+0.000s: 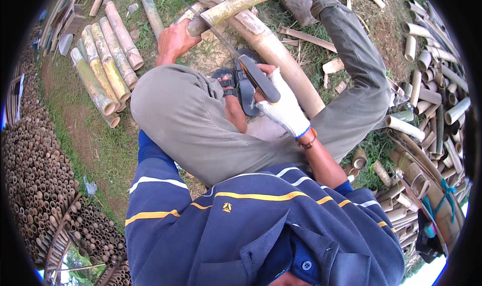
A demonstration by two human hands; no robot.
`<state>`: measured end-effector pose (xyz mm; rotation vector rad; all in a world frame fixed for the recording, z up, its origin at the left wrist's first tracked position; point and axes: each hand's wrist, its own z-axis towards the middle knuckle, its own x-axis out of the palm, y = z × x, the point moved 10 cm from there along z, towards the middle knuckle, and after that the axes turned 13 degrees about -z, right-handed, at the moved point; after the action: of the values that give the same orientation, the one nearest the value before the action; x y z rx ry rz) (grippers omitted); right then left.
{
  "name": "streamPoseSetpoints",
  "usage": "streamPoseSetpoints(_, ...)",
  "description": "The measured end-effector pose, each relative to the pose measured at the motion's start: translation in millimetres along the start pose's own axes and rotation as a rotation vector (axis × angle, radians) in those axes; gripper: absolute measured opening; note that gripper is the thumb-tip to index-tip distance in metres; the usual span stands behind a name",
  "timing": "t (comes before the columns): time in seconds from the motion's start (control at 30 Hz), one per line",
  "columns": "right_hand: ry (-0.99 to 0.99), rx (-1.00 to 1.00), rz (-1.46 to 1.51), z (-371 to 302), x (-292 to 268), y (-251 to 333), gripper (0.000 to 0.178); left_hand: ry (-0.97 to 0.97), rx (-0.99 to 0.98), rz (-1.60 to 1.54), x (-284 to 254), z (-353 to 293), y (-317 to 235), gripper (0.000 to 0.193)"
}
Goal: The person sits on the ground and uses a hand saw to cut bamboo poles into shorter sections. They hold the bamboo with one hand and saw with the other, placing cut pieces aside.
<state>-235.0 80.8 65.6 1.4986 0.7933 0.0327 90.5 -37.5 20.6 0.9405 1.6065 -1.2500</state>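
Filling the six o'clock side, nearest the camera, a navy shirt [201, 236] with yellow and white stripes bears a small yellow emblem [227, 206] on its front. Beyond it, grey trousers [186, 120] cover bent legs, the knees toward ten and two o'clock. Toward two o'clock, the right hand [283, 105], in a white glove with bare fingertips, is closed round the black-and-orange handle of a saw [257, 77]; any marking on that handle is too small to tell. The blade slants up toward eleven o'clock, crossing a bamboo pole [251, 3] at twelve. At eleven, the bare left hand [175, 40] is wrapped round the pole's end, just beside the blade. Dark sandals [246, 80] sit below the pole, and a thicker bamboo pole [286, 61] runs past toward one o'clock. Farther out, cut bamboo lengths [103, 60] lie side by side at ten; loose offcuts [427, 95] are heaped from two to four, and stacked tubes [40, 180] crowd eight to nine, their round ends showing.
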Motion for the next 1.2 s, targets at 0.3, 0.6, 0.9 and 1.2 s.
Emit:
streamPoseSetpoints(0.3, -0.056, -0.036, -0.022, 21.0, 10.8, -16.3, 0.056, -0.035, 0.004, 0.021, 3.4, -4.7, -1.5, 0.078)
streamPoseSetpoints(0.6, -0.115, -0.102, 0.002, 34.6, 14.5, 6.0, 0.049, -0.031, 0.042, 0.033, -3.0, -1.7, -2.8, 0.075)
streamPoseSetpoints(0.9, -0.052, -0.01, -0.06, -29.9, -16.5, 3.7, 0.054, -0.085, 0.013, 0.053, -0.1, -9.0, -7.8, 0.065)
streamPoseSetpoints(1.2, -0.184, -0.179, -0.08, 123.0, 29.0, 13.3, 0.05, -0.082, 0.055, 0.095, 5.1, 6.4, -11.1, 0.07)
